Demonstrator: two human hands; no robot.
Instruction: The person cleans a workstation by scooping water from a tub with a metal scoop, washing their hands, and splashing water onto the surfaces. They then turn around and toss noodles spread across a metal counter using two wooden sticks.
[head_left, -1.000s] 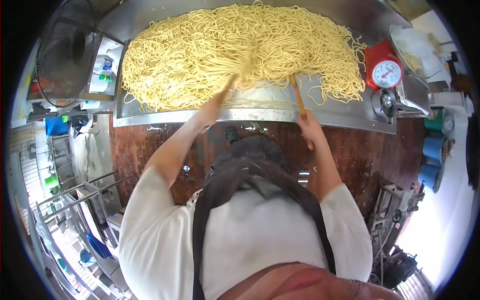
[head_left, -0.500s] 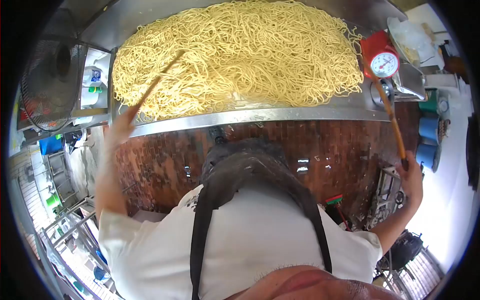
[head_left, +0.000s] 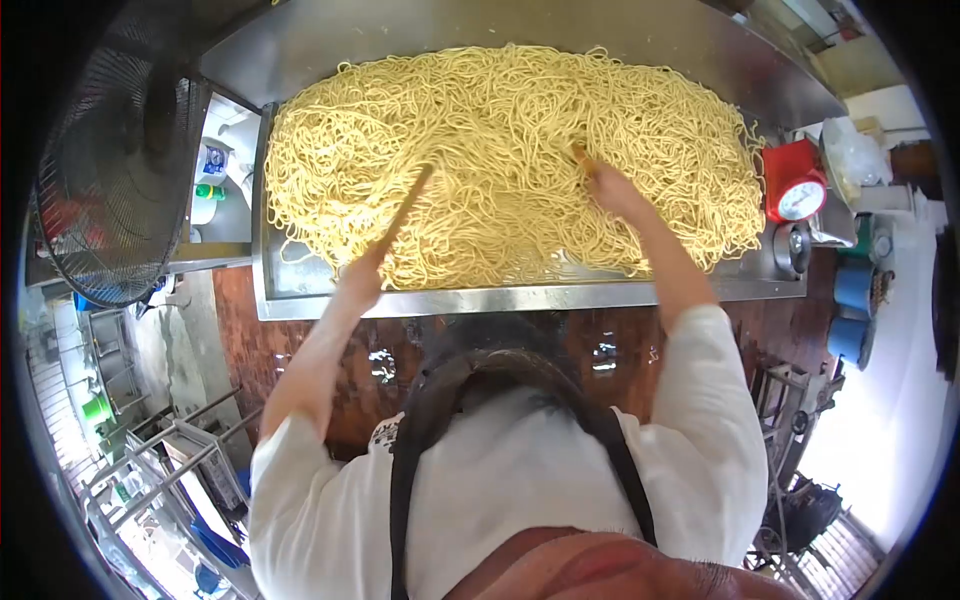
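Observation:
A wide heap of yellow noodles (head_left: 480,120) covers most of the metal tray (head_left: 560,298) in front of me. My left hand (head_left: 362,280) is closed around a wooden stick (head_left: 408,208), at the tray's near edge left of centre. That stick slants up and right, its far end over the noodles. My right hand (head_left: 612,188) reaches over the middle of the heap, closed on another wooden stick (head_left: 582,156). Only a short piece of this stick shows beyond the hand; whether the rest is buried in the noodles or hidden by foreshortening, I cannot tell.
A red dial scale (head_left: 795,180) stands at the tray's right end, with a round metal container (head_left: 792,247) below it. A large fan (head_left: 115,180) is at the left. Metal racks (head_left: 170,460) stand lower left, and blue containers (head_left: 852,288) are at the right.
My right hand has swung from far out at the right, in over the noodles with its stick. My left hand has moved right and slightly down. The whole view has shifted, so the tray appears lower.

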